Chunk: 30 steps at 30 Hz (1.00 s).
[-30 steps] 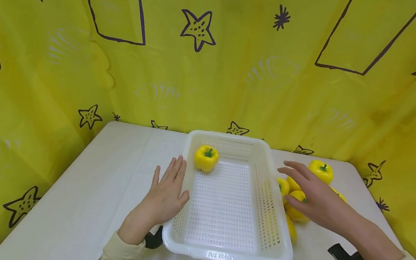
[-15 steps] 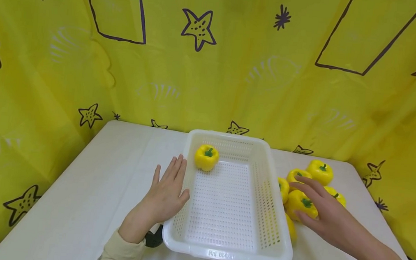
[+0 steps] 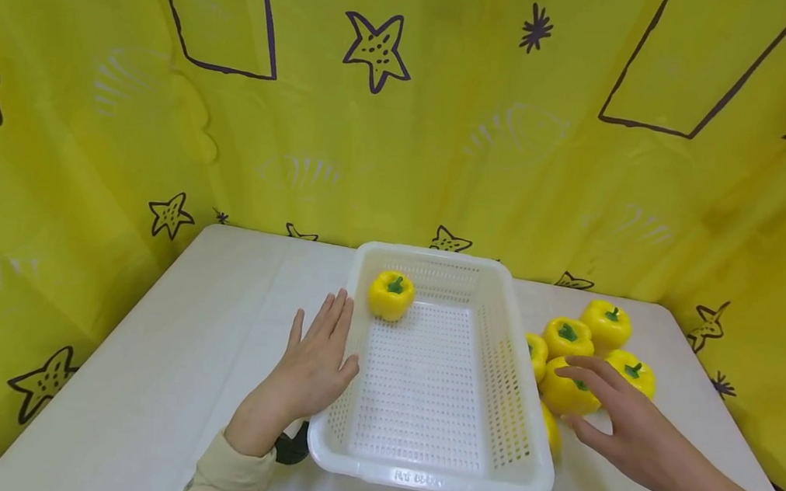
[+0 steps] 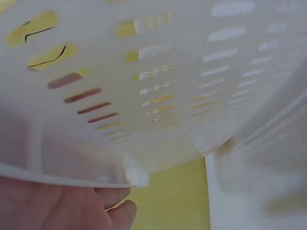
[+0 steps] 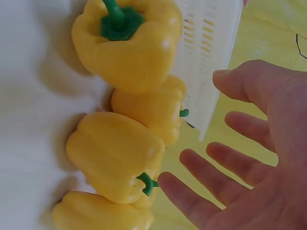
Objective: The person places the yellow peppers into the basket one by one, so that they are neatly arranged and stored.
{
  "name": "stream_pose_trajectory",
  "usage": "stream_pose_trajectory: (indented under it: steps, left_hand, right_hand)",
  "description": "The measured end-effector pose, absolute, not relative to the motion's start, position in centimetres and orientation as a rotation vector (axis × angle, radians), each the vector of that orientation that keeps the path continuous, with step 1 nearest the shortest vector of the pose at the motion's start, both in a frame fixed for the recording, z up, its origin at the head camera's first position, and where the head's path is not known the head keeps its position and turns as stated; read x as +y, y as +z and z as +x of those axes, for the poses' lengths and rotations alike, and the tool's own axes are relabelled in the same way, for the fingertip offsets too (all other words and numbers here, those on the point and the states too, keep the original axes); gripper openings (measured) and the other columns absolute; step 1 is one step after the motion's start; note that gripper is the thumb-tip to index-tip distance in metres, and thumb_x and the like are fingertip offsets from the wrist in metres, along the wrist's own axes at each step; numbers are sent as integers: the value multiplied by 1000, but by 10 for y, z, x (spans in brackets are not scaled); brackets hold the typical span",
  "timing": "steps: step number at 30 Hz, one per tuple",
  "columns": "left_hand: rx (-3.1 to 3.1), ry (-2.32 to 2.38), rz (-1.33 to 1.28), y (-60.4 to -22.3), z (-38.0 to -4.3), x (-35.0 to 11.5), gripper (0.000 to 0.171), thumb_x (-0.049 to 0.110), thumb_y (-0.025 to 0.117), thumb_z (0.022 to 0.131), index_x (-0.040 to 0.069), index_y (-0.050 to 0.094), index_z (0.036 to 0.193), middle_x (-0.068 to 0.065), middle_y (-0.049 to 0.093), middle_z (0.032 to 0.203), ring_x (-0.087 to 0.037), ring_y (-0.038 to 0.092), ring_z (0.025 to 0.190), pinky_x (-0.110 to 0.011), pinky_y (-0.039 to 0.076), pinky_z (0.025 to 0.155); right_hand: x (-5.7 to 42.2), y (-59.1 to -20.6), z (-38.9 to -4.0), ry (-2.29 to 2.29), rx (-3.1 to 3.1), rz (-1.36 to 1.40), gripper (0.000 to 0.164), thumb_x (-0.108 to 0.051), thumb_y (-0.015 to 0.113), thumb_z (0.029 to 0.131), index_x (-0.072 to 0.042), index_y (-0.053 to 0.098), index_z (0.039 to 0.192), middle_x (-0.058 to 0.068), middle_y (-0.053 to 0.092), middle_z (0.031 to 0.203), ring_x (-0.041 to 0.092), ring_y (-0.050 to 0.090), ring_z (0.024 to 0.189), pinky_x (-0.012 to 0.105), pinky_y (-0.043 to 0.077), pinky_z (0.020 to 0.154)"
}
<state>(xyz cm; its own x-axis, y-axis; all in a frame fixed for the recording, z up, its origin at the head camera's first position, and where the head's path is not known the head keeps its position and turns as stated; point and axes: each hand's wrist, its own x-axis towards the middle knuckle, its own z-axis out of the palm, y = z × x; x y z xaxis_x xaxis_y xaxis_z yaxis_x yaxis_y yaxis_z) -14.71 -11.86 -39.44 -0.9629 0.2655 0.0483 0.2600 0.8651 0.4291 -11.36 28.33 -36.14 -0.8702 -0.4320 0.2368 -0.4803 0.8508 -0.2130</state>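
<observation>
A white perforated plastic basket [image 3: 428,480] stands on the table with one yellow bell pepper [image 3: 381,301] in its far left corner. My left hand [image 3: 312,371] lies along the basket's left rim with straight fingers; the left wrist view has the hand [image 4: 53,206] under the rim, beside the slotted wall [image 4: 187,62]. On the right, my right hand [image 3: 642,447] hovers at a cluster of several yellow bell peppers, overlapping the middle pepper [image 3: 562,393] in the head view. In the right wrist view its spread fingers [image 5: 187,184] face a pepper [image 5: 112,155] and hold nothing.
Other peppers in the cluster include one at the back [image 3: 603,330] and one at the right [image 3: 637,372]. Peppers sit close against the basket's right wall. A white cloth covers the table [image 3: 143,379], and a yellow patterned curtain [image 3: 429,155] hangs behind it.
My right hand has moved right and toward me, away from the basket's right rim, exposing more of the peppers. The left hand and the basket stay in place.
</observation>
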Motion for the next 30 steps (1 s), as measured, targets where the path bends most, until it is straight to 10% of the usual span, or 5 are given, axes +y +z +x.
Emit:
stream_pose_trajectory:
  steps: [18, 30]
  left_hand:
    - [3002, 688, 422, -393, -148, -120, 76, 32, 44, 99, 5, 6, 159, -7, -3, 168, -27, -3, 156, -64, -5, 120]
    - [3015, 721, 444, -394, -148, -119, 76, 30, 47, 98, 2, 9, 159, -10, 0, 168, -30, 0, 156, -65, -3, 119]
  right_hand:
    - [286, -393, -108, 615, -2917, 816, 48, -24, 83, 77, -19, 64, 121, -5, 61, 123, 9, 58, 104, 25, 55, 76]
    - [270, -399, -106, 763, -3059, 678, 63, -59, 76, 75, -36, 58, 131, -8, 55, 131, 6, 53, 106, 27, 53, 83]
